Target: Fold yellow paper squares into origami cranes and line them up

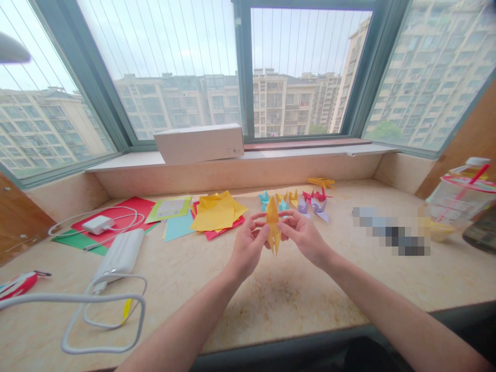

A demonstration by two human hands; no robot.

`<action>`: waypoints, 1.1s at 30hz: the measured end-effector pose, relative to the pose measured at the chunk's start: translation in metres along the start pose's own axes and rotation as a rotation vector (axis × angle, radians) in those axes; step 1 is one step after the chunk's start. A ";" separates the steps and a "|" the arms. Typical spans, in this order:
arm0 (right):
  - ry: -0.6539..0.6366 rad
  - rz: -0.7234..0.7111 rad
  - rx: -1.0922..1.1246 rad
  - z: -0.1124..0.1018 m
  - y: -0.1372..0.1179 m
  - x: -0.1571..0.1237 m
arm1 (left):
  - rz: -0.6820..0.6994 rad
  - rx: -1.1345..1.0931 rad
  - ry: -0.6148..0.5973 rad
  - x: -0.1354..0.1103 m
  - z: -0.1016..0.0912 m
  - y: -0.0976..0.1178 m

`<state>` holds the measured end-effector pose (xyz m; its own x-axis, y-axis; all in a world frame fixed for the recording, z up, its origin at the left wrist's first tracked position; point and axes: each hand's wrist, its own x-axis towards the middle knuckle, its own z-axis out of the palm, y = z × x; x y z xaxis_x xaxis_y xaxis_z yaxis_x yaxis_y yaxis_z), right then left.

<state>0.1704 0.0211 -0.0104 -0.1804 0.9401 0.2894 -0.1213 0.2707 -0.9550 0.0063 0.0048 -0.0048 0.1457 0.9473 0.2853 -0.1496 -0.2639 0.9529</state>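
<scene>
A yellow folded paper (273, 227), long and narrow with a pointed top and two pointed legs below, is held upright above the counter. My left hand (251, 240) pinches its left side, thumb in front and fingers behind. From the right, my right hand (302, 231) grips it the same way. Just beyond my hands stand several small folded paper cranes: blue ones (264, 197), yellow ones (291, 197), red ones (315, 195) and lilac ones (319, 207). Part of this group is hidden behind my fingers and the paper.
Yellow paper sheets (217, 212) lie over red and blue ones at the back left. A white charger (98, 225), a power bank (122, 250) and a looped cable (141, 325) occupy the left. A clear cup (461, 201) stands right. A white box (199, 143) rests on the sill (310, 155).
</scene>
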 end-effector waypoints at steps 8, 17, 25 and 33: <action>-0.008 -0.010 0.017 0.000 0.002 0.001 | 0.018 -0.025 0.016 0.001 0.000 -0.001; -0.010 -0.029 -0.002 0.000 0.002 0.000 | 0.002 -0.087 0.030 0.001 0.000 -0.002; -0.088 -0.017 0.050 0.000 0.004 -0.001 | -0.010 -0.061 0.035 0.000 0.001 0.002; -0.064 -0.018 0.044 0.000 0.004 -0.001 | -0.003 -0.042 0.031 0.002 -0.001 -0.001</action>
<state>0.1705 0.0216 -0.0141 -0.2400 0.9193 0.3118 -0.1676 0.2771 -0.9461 0.0060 0.0071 -0.0055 0.1158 0.9536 0.2781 -0.1901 -0.2535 0.9485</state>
